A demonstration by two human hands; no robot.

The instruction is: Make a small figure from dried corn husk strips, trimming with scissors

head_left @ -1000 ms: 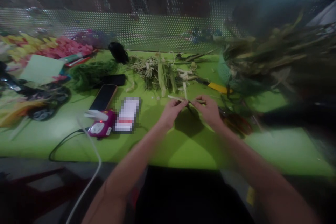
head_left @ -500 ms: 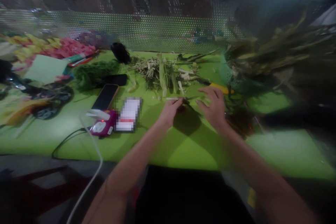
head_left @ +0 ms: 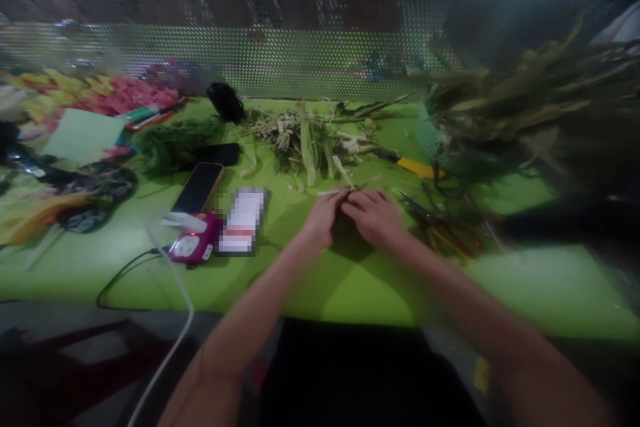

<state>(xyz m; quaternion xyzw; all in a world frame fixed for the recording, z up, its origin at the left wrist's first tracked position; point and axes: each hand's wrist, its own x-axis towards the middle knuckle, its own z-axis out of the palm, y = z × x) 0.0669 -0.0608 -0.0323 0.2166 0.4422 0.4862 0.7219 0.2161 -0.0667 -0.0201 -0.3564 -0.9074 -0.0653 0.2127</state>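
Pale strips (head_left: 344, 171): located just in front of the husk pile (head_left: 285, 137), on the wearer's side and a little right of its middle. One strip has its long axis slanting away from the fingertips, free end pointing toward the pile and slightly left. A second pokes out leftward, nearly parallel to the pile's front. Ends within the fingers hidden.

Left hand (head_left: 324, 215): fingers and thumb pinched on the strips. Right hand (head_left: 376, 215): fingers bent together at the same spot, against the left fingertips; whether it grips too, I cannot tell.

Surface: smooth, light green tabletop (head_left: 290, 290). Its far edge runs behind the pile, before a perforated screen (head_left: 310, 60); room dim. Near edge lies well in front of the pile, crossed by both forearms; working room is the shadowed green stretch between hands and that edge.

Right of the pile: yellow handle (head_left: 417, 167), basket (head_left: 429, 137) of dry leaves; nearer the wearer, scissors (head_left: 443, 227) bound the right hand's side. Left of the pile and nearer: dark phone (head_left: 197, 188), magenta box (head_left: 195, 240). Farther left: pink and yellow heap (head_left: 135, 93).
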